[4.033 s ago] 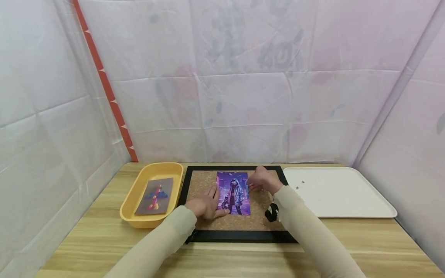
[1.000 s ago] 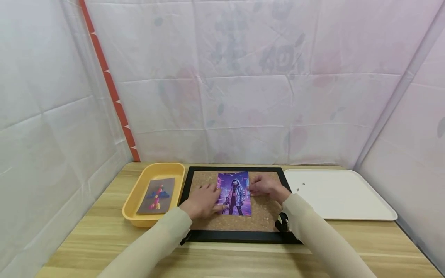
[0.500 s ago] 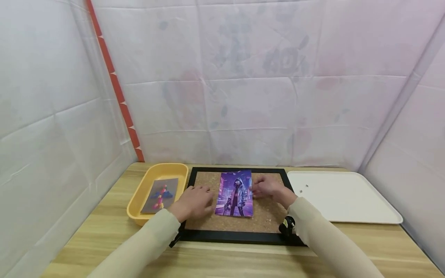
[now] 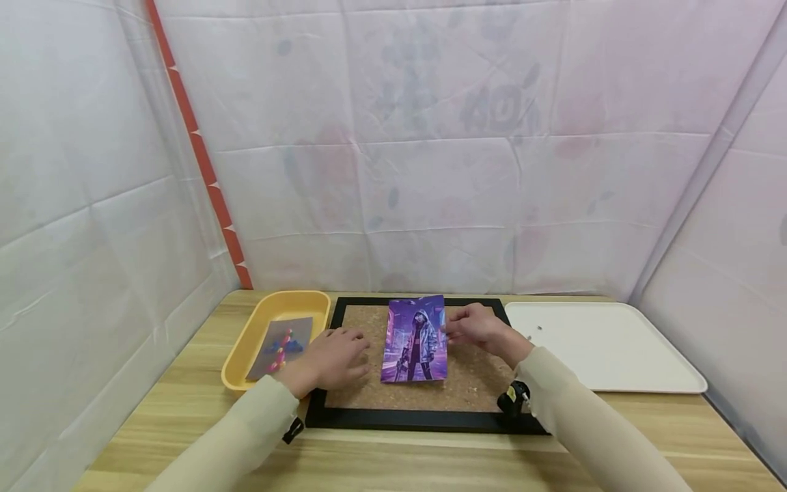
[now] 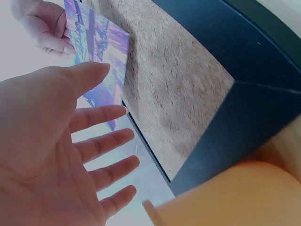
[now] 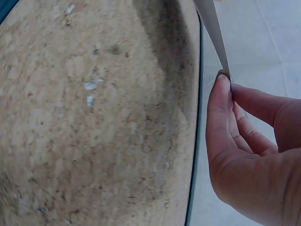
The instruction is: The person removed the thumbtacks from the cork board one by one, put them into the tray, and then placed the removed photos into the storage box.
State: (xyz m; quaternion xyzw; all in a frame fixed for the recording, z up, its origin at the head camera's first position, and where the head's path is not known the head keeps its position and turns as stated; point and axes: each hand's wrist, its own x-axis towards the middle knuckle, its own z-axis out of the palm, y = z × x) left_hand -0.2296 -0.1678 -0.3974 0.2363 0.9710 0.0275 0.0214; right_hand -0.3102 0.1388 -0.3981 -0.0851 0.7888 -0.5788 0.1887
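My right hand (image 4: 478,324) pinches the right edge of a purple picture card (image 4: 415,342) printed with a hooded figure. In the right wrist view thumb and forefinger press the thin card (image 6: 217,37) between them, and it stands clear of the cork. Beneath it lies a cork board (image 4: 470,383) in a black frame (image 4: 424,418). My left hand (image 4: 335,359) hovers over the board's left side, holding nothing. Its fingers (image 5: 106,145) are spread and relaxed in the left wrist view, apart from the card.
To the left stands a yellow basket (image 4: 230,365) with a grey picture card (image 4: 277,350) in it. A white tray (image 4: 605,348) on the right carries a few tiny pieces (image 4: 540,328) near its left edge. White cloth walls surround the wooden table (image 4: 393,459).
The left hand has let go of the card's left edge and moved left toward the basket. The card has risen off the cork in my right hand and tilted slightly.
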